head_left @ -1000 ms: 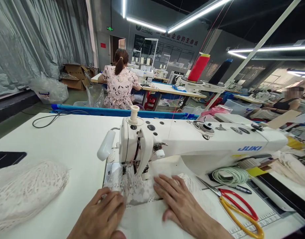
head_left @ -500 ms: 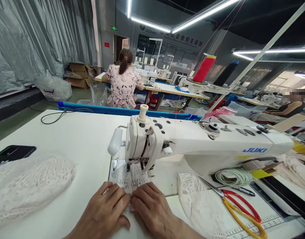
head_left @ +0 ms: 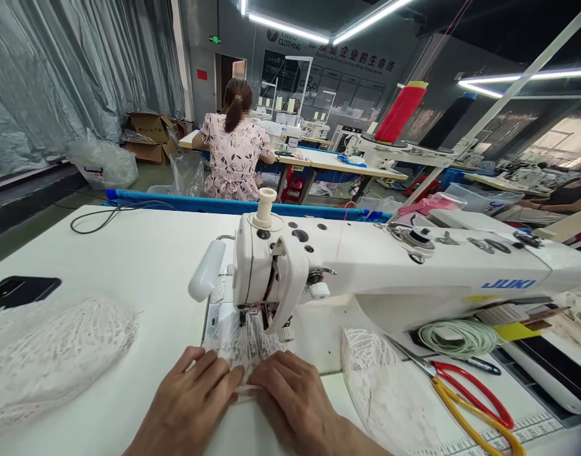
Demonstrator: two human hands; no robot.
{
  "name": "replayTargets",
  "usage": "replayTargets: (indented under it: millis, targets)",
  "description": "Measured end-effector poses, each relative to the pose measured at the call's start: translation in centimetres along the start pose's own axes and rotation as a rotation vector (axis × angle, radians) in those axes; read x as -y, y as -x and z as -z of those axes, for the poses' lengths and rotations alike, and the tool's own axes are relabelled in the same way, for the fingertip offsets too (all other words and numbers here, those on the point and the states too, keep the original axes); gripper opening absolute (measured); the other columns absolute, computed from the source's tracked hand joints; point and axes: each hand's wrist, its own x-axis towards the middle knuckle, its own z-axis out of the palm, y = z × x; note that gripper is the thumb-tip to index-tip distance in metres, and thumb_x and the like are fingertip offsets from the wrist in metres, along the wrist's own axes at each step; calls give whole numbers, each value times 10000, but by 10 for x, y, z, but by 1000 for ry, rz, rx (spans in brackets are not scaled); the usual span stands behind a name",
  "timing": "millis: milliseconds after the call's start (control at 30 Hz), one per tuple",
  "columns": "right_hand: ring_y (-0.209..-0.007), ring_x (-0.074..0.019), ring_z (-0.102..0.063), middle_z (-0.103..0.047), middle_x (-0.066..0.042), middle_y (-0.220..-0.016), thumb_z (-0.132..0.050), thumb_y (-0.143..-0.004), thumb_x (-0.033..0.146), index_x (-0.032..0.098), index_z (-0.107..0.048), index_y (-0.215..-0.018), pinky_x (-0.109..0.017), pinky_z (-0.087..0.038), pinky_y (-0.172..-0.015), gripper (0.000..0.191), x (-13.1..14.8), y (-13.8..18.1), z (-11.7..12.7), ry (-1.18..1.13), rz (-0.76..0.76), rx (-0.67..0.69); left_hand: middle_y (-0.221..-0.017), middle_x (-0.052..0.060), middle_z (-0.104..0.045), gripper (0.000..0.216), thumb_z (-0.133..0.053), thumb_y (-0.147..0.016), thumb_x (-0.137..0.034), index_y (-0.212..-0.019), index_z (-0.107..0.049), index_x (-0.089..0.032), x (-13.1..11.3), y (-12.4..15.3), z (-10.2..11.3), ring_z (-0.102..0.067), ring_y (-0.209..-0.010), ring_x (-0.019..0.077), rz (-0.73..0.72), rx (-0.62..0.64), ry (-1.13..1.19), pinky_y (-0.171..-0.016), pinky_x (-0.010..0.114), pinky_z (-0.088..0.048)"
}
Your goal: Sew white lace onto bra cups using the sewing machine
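White lace fabric (head_left: 245,345) runs from under the needle area of a white sewing machine (head_left: 271,278) toward me. My left hand (head_left: 198,389) grips the lace's near edge on the left, its fingers curled and thumb tucked beneath. Close beside it, my right hand (head_left: 290,389) pinches the same edge, with a small fold of cloth showing between the two hands. Both stay just in front of the presser foot, which is partly hidden by the machine head. A second lace piece (head_left: 390,392) lies flat to the right of my right hand.
Scissors (head_left: 475,396) with red and yellow handles lie at right, near a coil of pale green cord (head_left: 456,337). A lace pile (head_left: 57,354) and a black phone (head_left: 22,292) rest at left. Ahead, a person (head_left: 236,149) sits at another table.
My left thumb, sticking out before, is now tucked under the cloth. A fold of lace shows between my hands. The view has shifted slightly.
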Motion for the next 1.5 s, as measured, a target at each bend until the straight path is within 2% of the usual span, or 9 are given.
replayTargets:
  millis: [200,367,500,667,1033,1133,1267,1400,1500]
  targets:
    - [-778,-183,-516,-603,-72,-889,-434,-921,222,155,-527,-905,-321,-409,-690,116,0,0,3,12,26,41,-669,-7,-508,236,-391,-928,-112,-860,-611,-164,2,7,-1,-474,-661,141,-1,10,22,-685,325,-325]
    - [-772,-178,-504,-602,-59,-857,-437,-904,185,158,-552,-884,-327,-393,-694,119,0,3,3,20,92,58,-639,-31,-492,326,-351,-945,-110,-712,-571,-173,1,8,-1,-452,-610,106,-9,-33,80,-689,302,-325]
    - [-768,-164,-513,-606,-45,-829,-465,-885,142,162,-566,-893,-318,-391,-701,103,1,3,4,43,106,46,-658,-38,-507,298,-376,-939,-116,-716,-562,-185,2,10,-5,-469,-624,100,8,-32,91,-724,294,-352]
    - [-765,-154,-526,-608,-37,-806,-453,-888,123,158,-571,-870,-311,-387,-700,124,0,2,4,59,155,18,-801,-7,-605,268,-385,-925,-121,-746,-572,-190,2,13,-10,-556,-759,121,-28,-38,57,-847,322,-380]
    - [-663,-135,-519,-589,-15,-686,-404,-889,84,149,-554,-748,-307,-344,-631,216,-1,-1,0,95,234,-4,-757,-1,-624,282,-372,-929,-104,-831,-631,-160,-3,5,-1,-561,-689,122,-104,-49,-50,-789,326,-380]
    - [-656,-139,-513,-579,-15,-677,-417,-910,187,157,-547,-723,-311,-344,-629,230,0,-1,-1,116,222,-3,-730,4,-629,322,-350,-934,-90,-802,-637,-151,-4,-1,4,-561,-671,119,-122,-78,-58,-779,331,-369]
    - [-654,-141,-508,-568,-23,-685,-341,-955,434,159,-533,-698,-315,-355,-642,422,0,1,-2,124,212,6,-686,4,-627,419,-272,-941,-64,-769,-641,-160,-6,-9,9,-562,-653,120,-152,-155,-108,-757,327,-367]
    - [-740,-164,-541,-604,-58,-802,-227,-938,548,152,-565,-868,-326,-379,-699,524,-3,1,-4,94,187,-10,-683,0,-616,402,-291,-936,-74,-766,-642,-173,-8,-7,4,-556,-629,115,-123,-189,-77,-756,328,-366]
    - [-777,-188,-557,-622,-80,-866,-210,-888,636,145,-565,-913,-343,-389,-722,607,-6,-2,-5,104,141,-48,-730,13,-627,379,-297,-936,-94,-823,-648,-178,-5,-4,0,-560,-652,128,-99,-181,-86,-768,345,-366]
